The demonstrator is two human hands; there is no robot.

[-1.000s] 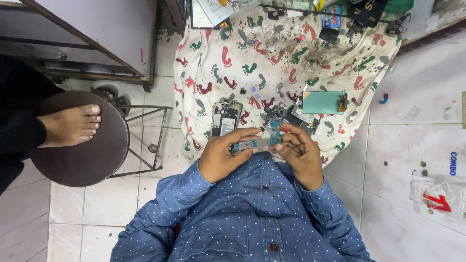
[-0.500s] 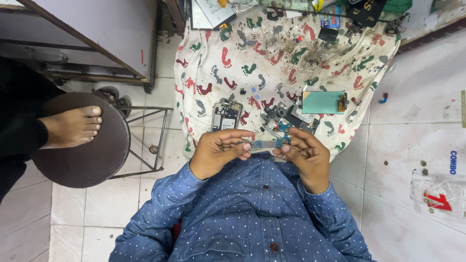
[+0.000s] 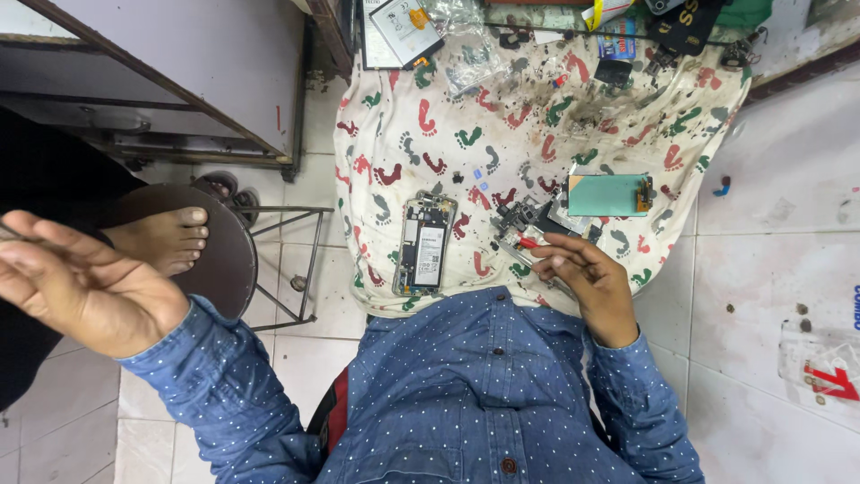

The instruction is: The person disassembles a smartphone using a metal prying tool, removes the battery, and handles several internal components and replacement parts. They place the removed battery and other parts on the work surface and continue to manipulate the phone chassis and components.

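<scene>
One opened phone [image 3: 424,244] on cloth [image 3: 502,134]

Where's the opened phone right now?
In the head view, the opened phone lies on the footprint cloth, left of the right hand and the small parts.

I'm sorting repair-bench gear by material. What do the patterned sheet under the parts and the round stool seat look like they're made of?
The sheet looks like woven cotton cloth: matte, printed with footprints, creased, stained dark, draping over the edge. The stool seat looks like dark brown wood or laminate with a dull sheen, on thin metal rods; its exact material is unclear.
</scene>
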